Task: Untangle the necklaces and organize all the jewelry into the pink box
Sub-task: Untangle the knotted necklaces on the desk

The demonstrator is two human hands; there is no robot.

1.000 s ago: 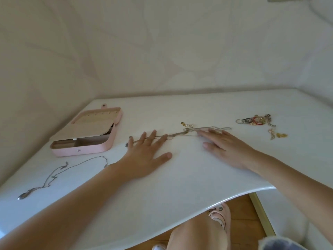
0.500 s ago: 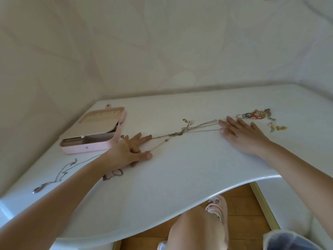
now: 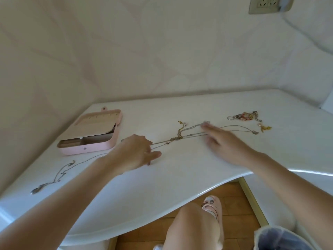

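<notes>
The open pink box [image 3: 100,147] stands at the table's left, with beige compartments inside. A knot of thin silver and gold necklaces [image 3: 179,136] lies mid-table, its chains stretched left and right. My left hand [image 3: 135,153] sits at their left ends with fingers curled on the chains. Over the right strands my right hand [image 3: 223,141] is flat, fingers apart and blurred by motion. One chain runs on to a small pendant [image 3: 255,132]. A separate silver necklace [image 3: 60,175] lies loose in front of the box. Rings and bracelets [image 3: 246,116] and gold earrings [image 3: 264,128] are at the far right.
The white table [image 3: 180,177] has a curved front edge close to my knees. Walls close it in at the back and left. A wall socket [image 3: 264,4] is at the top right. Wooden floor and a pink shoe [image 3: 212,204] show below the edge.
My right hand has slid back left over the strands, leaving one chain stretched out toward the rings. My left hand has stayed beside the box with its fingers curled tighter.
</notes>
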